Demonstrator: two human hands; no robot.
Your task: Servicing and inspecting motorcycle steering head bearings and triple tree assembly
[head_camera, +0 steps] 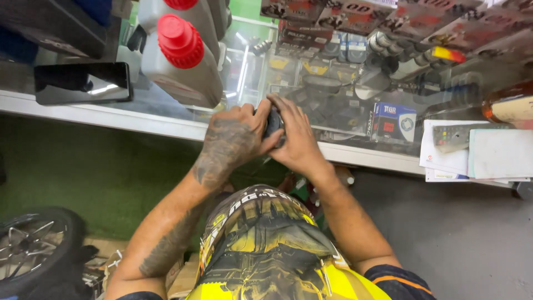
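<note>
— Step in hand? 
— Gripping a small dark part [273, 121] at the glass worktop's [166, 126] near edge, left hand [232, 141] and right hand [297, 141] both closed round it.
— Next?
— Probably a firm twist, braced.

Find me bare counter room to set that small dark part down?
Free: glass counter top between the phone and the left hand, below the red-capped bottle. Crowded: right end, under papers and remote. Both hands grip the dark part.
</note>
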